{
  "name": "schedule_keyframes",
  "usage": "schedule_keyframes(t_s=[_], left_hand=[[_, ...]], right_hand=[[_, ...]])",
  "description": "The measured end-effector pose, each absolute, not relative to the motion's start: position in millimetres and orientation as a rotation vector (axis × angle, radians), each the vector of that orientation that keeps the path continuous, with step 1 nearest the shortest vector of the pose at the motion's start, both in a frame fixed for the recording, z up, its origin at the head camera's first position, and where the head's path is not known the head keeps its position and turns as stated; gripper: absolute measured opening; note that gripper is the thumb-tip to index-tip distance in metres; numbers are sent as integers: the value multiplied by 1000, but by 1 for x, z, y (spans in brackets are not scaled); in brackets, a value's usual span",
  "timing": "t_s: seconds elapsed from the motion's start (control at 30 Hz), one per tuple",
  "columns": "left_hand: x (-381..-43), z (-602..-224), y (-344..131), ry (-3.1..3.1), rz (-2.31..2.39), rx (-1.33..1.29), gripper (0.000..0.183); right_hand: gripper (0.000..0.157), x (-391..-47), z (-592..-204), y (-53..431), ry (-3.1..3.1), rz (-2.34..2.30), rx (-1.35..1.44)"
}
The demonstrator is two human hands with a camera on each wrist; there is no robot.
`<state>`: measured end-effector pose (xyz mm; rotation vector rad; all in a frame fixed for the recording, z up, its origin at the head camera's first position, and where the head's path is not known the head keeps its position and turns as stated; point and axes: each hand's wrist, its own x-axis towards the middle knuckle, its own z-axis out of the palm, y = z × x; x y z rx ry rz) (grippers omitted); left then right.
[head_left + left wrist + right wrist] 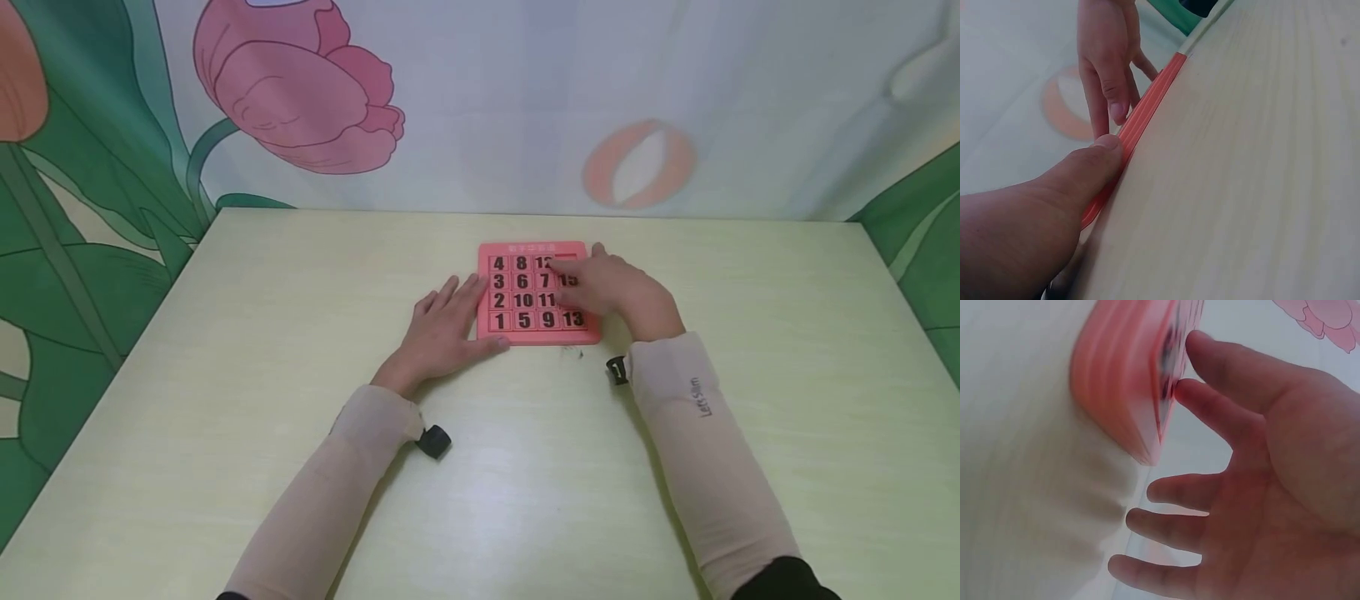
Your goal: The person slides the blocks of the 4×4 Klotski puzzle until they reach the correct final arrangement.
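Note:
A pink sliding number puzzle point(536, 337) lies flat on the table, its square tiles marked with black numbers. At its left side, my left hand point(442, 333) is spread, with fingertips against the edge and the thumb on the lower left corner. From the left wrist the thumb point(1079, 172) is seen against the puzzle's side point(1150, 112). My right hand point(618, 287) reaches over the puzzle's right part and covers some tiles. In the right wrist view the index fingertip point(1188, 390) touches the number face, the thumb is close by, and the other fingers are extended past the frame.
The pale wooden table point(225, 350) extends around the puzzle on all sides. Behind it hangs a white curtain point(487, 108) printed with flowers and green leaves. Each wrist carries a small black device point(433, 442) on a light sleeve.

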<state>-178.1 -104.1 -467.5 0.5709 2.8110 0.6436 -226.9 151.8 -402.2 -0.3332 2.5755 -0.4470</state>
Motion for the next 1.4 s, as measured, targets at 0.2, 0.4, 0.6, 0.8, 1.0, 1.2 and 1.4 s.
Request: schedule_keyframes(t_s=[0.2,0.4,0.6,0.8,1.0,1.2,1.4], left_hand=[[-178,-467,-104,2812,634,567,99],[-179,-466,-104,2810,634,581,99],[-179,-467,-103,2812,628,585,100],[-178,-468,-104,2816,613,581,100],[-178,-466,-105,2815,615,575,99],[-179,-467,-104,2814,612,579,100],[-179,-467,-104,2811,612,575,100]], right_hand=[[63,-226,-403,147,2578,-514,-375],[62,-225,-403,143,2586,-503,-414],[58,-226,-398,159,2580,-456,-279],[59,-227,-398,160,2565,-494,-322],[60,-226,-402,147,2588,-536,-402],[57,-226,-402,145,2602,-471,-351],[58,-225,-401,145,2586,-464,-315]])
